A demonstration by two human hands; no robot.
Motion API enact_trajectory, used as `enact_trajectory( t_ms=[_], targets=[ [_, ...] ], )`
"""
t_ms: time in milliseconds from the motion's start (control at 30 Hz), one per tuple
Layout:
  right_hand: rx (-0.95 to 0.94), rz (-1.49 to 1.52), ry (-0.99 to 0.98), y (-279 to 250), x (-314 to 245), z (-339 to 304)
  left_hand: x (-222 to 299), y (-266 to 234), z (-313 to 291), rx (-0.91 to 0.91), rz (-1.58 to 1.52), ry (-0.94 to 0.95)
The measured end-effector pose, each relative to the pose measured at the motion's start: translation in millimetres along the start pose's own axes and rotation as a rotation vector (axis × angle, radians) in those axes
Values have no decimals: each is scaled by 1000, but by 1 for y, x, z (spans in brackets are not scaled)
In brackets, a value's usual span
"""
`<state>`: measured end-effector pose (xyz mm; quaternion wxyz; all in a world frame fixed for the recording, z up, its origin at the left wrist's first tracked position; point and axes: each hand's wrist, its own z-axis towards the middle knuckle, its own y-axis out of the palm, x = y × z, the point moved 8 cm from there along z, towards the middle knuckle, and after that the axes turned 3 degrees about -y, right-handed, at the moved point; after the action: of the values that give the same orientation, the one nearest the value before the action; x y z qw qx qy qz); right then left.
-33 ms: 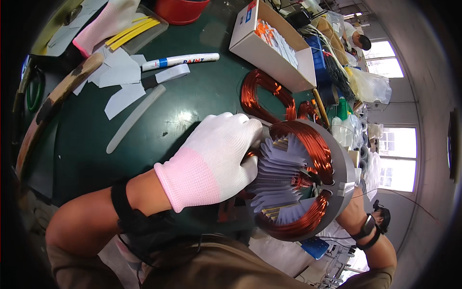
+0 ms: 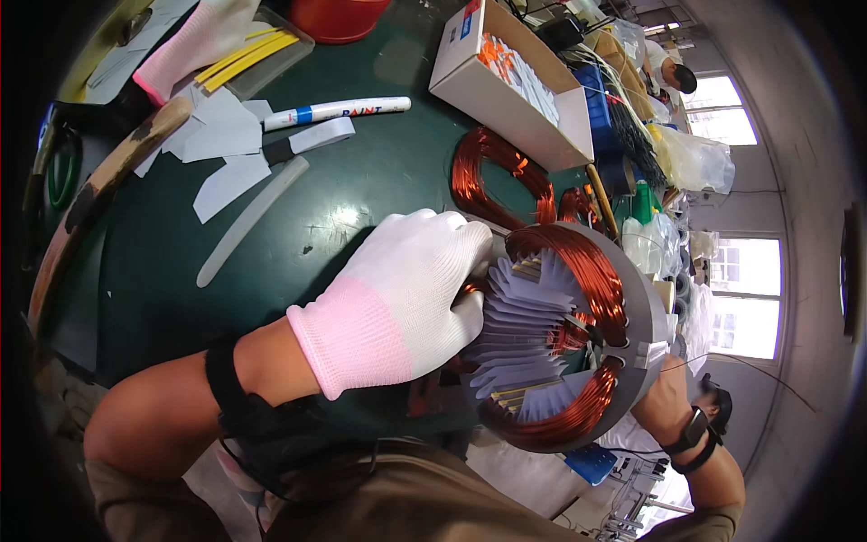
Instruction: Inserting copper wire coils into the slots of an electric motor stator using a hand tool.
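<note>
Head view. Motor stator between the two hands, its bore turned toward the left hand. Copper windings arch over its face; white slot liners fan out inside the bore. The left hand, in a white glove with pink cuff, lies at the stator's left side, fingers curled; a grip on the copper wire there cannot be confirmed. The right hand is mostly hidden behind the stator, finger state indeterminable. Beyond the stator, on the green surface: a copper coil and an open white carton.
</note>
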<state>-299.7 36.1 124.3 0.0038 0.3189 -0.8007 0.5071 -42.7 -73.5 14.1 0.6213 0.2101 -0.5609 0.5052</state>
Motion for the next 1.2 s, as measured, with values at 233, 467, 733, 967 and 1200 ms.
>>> enact_trajectory(
  t_ms=[233,467,733,967,1200],
  targets=[
    [-31,-89,119,17,20,-31,-3,3,2,-40,-67,12],
    [114,23,-142,14,-3,-7,-1,7,2,-33,-98,0],
    [119,91,-92,15,9,1,0,5,2,-33,-41,-23],
    [152,177,-5,39,33,-15,6,3,1,-16,-23,1],
    [364,239,57,66,42,-34,2,7,-6,-51,-11,-89]
  ],
)
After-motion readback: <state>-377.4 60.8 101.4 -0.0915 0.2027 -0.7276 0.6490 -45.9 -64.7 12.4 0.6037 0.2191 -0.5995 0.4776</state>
